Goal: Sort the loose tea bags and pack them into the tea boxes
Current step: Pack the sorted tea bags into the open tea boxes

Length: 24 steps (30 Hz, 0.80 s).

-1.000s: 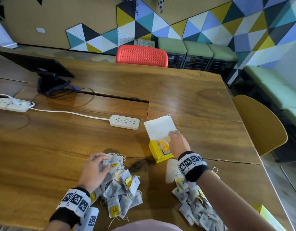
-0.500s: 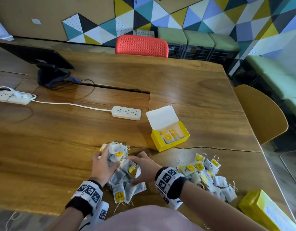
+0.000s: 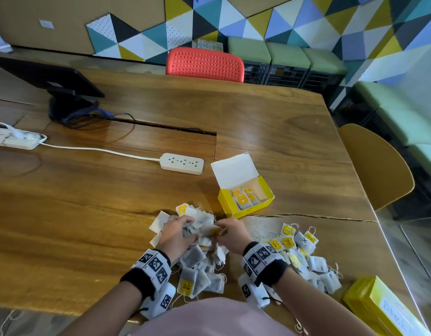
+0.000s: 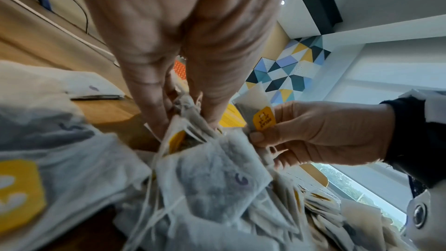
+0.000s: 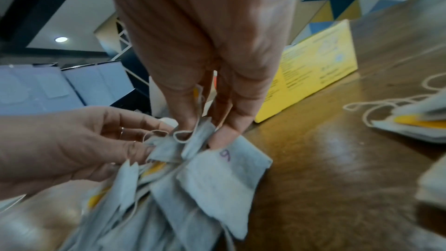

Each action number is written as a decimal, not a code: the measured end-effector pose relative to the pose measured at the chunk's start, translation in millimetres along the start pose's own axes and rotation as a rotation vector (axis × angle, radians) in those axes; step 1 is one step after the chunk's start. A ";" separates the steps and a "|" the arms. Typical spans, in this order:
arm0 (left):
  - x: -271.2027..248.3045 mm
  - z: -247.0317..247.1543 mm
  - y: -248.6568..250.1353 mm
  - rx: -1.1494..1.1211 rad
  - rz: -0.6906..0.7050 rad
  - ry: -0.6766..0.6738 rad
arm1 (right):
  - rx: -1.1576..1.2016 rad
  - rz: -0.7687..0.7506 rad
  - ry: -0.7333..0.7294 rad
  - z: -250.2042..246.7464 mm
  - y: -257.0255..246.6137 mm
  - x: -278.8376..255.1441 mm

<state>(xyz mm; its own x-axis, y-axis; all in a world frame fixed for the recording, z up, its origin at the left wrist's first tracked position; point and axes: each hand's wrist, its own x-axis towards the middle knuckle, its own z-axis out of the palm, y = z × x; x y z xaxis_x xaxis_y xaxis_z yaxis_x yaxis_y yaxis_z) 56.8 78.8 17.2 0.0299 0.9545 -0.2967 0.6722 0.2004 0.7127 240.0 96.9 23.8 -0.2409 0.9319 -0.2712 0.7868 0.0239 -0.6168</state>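
Both hands back in the near pile

Right hand [image 3: 230,232], away from the open box [image 3: 246,201], pinches a tea bag [image 4: 257,114]; left hand [image 3: 176,235] grips tangled bags; sorting resumes.

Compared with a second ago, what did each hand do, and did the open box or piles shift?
The right hand left the open yellow box and came back to the left pile, where it now pinches a tea bag. The left hand stayed on that pile, gripping bags. Box, right pile and power strip look unmoved.
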 end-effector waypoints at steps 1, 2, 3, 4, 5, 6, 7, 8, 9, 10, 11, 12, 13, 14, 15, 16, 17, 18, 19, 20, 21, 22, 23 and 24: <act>-0.1 0.6 4.1 -0.009 0.012 0.002 | 0.039 0.031 0.005 -2.7 4.8 -1.2; 0.4 0.9 7.2 -0.018 0.028 0.011 | 0.070 0.065 0.006 -5.3 8.1 -1.7; 1.1 0.8 9.3 -0.025 0.041 0.018 | 0.095 0.086 0.005 -7.3 11.6 -1.6; 1.3 0.1 11.1 -0.032 0.052 0.024 | 0.118 0.105 0.005 -9.1 14.6 -1.4; 1.2 -0.8 12.9 -0.040 0.055 0.027 | 0.134 0.119 0.008 -10.5 17.4 -1.1; 1.3 -1.2 13.7 -0.046 0.057 0.033 | 0.156 0.131 0.016 -12.7 19.3 -1.7; 2.1 -1.1 13.5 -0.043 0.064 0.045 | 0.199 0.139 0.027 -13.6 21.9 -1.6; 2.9 -0.8 13.3 -0.032 0.076 0.063 | 0.246 0.143 0.040 -15.0 22.5 -2.3; 3.0 -0.8 13.8 -0.012 0.095 0.083 | 0.276 0.134 0.061 -15.9 22.9 -2.2; 2.5 -1.5 15.3 0.016 0.123 0.100 | 0.276 0.123 0.080 -16.1 23.4 -1.9; 2.3 -2.3 17.4 0.050 0.155 0.113 | 0.258 0.107 0.086 -16.7 23.1 -1.9; 2.2 -3.2 20.2 0.081 0.186 0.115 | 0.216 0.104 0.068 -18.3 19.2 -3.7; 2.0 -4.2 23.7 0.101 0.210 0.105 | 0.159 0.090 0.024 -18.2 15.8 -6.2; 1.9 -5.1 27.7 0.112 0.223 0.086 | 0.088 0.075 -0.051 -16.3 12.5 -9.5; 2.0 -5.5 31.0 0.127 0.227 0.066 | -0.002 0.058 -0.134 -12.7 10.5 -12.6; 2.5 -5.5 33.2 0.148 0.223 0.046 | -0.095 0.050 -0.204 -8.3 8.6 -15.6; 3.2 -4.8 33.6 0.175 0.215 0.025 | -0.156 0.045 -0.241 -2.6 8.8 -17.4; 4.0 -3.3 32.0 0.200 0.210 0.003 | -0.174 0.040 -0.249 2.3 8.9 -18.2; 4.4 -1.6 28.8 0.217 0.205 -0.021 | -0.163 0.027 -0.233 7.4 9.8 -17.5; 4.5 0.0 25.5 0.221 0.204 -0.039 | -0.144 0.016 -0.209 9.9 10.6 -16.1; 4.3 1.6 21.9 0.221 0.207 -0.051 | -0.123 0.016 -0.186 10.2 11.0 -14.5; 4.7 3.3 18.4 0.217 0.212 -0.057 | -0.096 0.031 -0.170 8.1 9.9 -14.0; 4.6 4.0 16.4 0.210 0.210 -0.062 | -0.061 0.042 -0.144 4.6 9.3 -13.9; 4.5 5.0 14.9 0.192 0.200 -0.063 | -0.009 0.057 -0.114 0.5 9.2 -13.4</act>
<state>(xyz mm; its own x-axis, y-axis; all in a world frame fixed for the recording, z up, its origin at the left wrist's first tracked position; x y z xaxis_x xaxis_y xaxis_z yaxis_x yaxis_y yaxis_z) 70.7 84.9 23.4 0.2174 0.9542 -0.2054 0.7759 -0.0413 0.6295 250.1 84.4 21.4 -0.2587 0.8845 -0.3882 0.8060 -0.0239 -0.5914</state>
